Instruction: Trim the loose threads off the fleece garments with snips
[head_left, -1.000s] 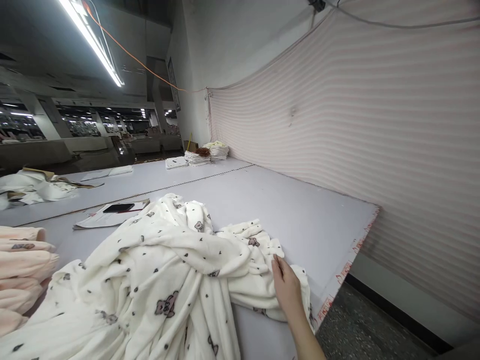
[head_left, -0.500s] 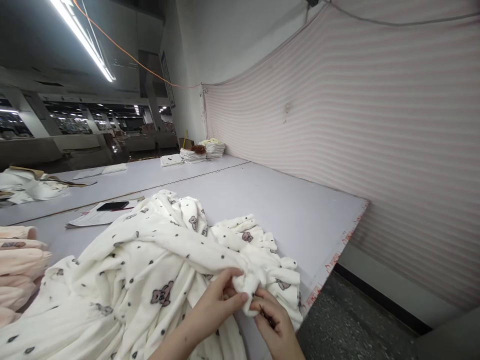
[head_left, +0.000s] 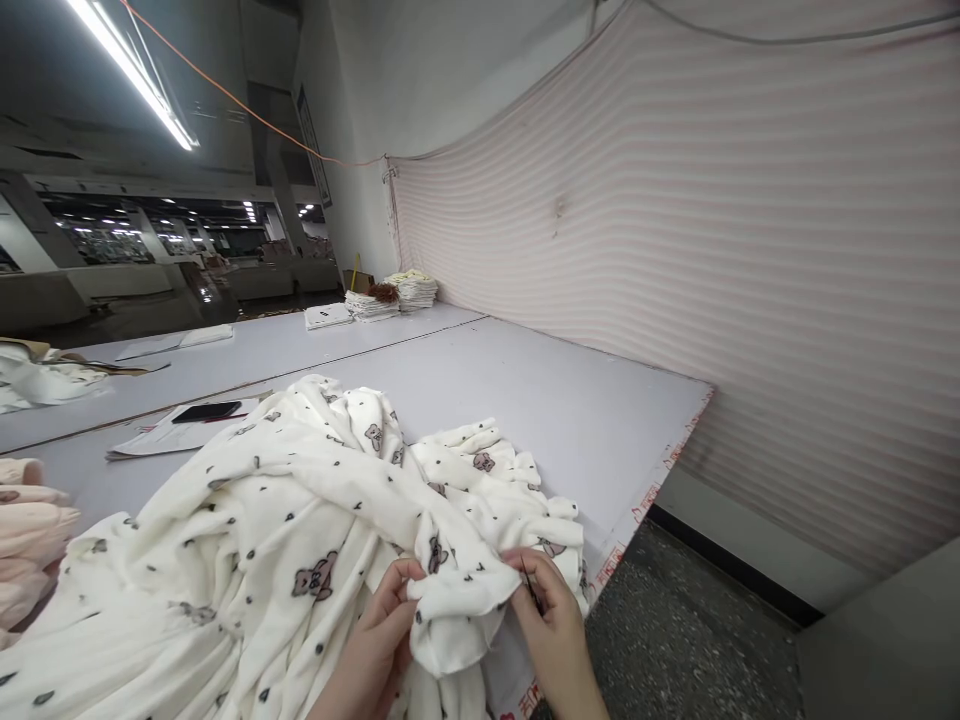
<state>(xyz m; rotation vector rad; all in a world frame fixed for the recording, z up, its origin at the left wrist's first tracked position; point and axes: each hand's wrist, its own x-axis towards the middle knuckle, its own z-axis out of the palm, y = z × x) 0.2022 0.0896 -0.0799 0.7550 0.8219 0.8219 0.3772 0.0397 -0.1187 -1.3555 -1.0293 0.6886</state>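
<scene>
A large heap of white plush garment fabric (head_left: 262,480) with bear prints and dark spots covers the near part of the table. At its right end, a sleeve-like tube ends in an open edge (head_left: 459,625), spread between my two hands. My left hand (head_left: 384,625) pinches the left side of this edge between thumb and fingers. With thumb and forefinger, my right hand (head_left: 549,615) grips the right side. A thin dark tool (head_left: 532,585), perhaps thread snips, is also tucked in my right hand; most of it is hidden by the fingers.
Pink fabric (head_left: 30,545) lies at the left edge. A black phone (head_left: 207,412) rests on papers (head_left: 150,438) behind the heap. Folded white stacks (head_left: 414,291) stand at the far end. The table's right edge (head_left: 645,500) drops to a dark floor; a striped cloth (head_left: 675,230) hangs beyond.
My hands have moved apart, and the bunched sleeve end between them is now spread wide. The view has shifted slightly to the right.
</scene>
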